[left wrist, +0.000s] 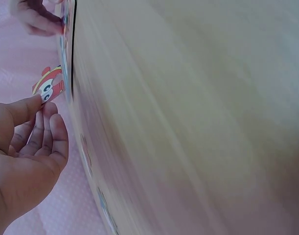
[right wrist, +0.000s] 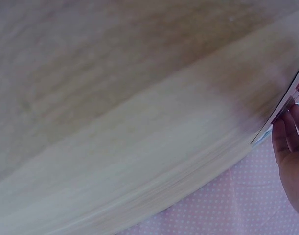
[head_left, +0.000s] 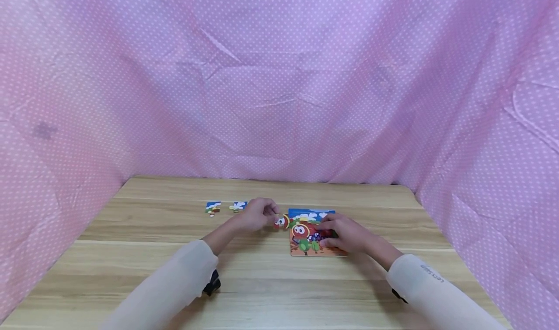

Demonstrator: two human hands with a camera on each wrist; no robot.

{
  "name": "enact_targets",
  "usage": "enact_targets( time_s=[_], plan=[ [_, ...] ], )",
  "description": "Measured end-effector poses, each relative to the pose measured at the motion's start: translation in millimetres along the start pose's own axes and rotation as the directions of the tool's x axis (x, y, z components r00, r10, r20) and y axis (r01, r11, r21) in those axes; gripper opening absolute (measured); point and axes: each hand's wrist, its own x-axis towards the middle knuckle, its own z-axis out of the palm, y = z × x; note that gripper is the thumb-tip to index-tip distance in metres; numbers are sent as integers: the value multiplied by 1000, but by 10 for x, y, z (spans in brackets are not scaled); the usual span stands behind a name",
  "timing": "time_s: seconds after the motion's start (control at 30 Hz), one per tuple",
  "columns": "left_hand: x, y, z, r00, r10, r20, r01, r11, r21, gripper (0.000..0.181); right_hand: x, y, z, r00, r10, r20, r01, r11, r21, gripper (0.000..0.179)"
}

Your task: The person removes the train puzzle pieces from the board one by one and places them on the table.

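Note:
A jigsaw puzzle board (head_left: 320, 252) lies on the table, its picture showing a red character with big eyes, green leaves, blue sky and clouds. My left hand (head_left: 258, 214) pinches a red puzzle piece (left wrist: 50, 87) with white eyes between thumb and fingers, just off the board's left edge. Over the right half of the board rests my right hand (head_left: 347, 233), its fingertips touching the picture and covering part of it. In the right wrist view, the fingers (right wrist: 281, 134) look fairly straight against the board; whether a piece lies beneath them is hidden.
Left of the left hand lie two loose puzzle pieces: one (head_left: 213, 207) farther left, another (head_left: 239, 206) close to the hand. The wooden table (head_left: 271, 291) is bounded at the back and sides by a pink dotted cloth (head_left: 279, 102).

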Motion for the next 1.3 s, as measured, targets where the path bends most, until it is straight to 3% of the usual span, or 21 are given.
enact_targets(
  time_s=[0.53,0.8,1.13,1.3],
  plan=[
    [-284,-326,-384,999,1,-51,2,997,73,7,8,-18,-6,1000,16,6,-16,1000,-4,44],
    [-467,-464,-591,999,9,-34,-6,997,74,7,16,-7,-5,1000,18,5,-18,1000,-8,45],
    [-728,-539,-756,997,23,-74,-17,997,80,9,26,-6,-12,1000,23,14,-23,1000,-14,46],
    [-844,-598,-818,996,1,-90,7,996,89,9,25,-10,1,1000,27,17,-26,1000,-15,46]
  ],
)
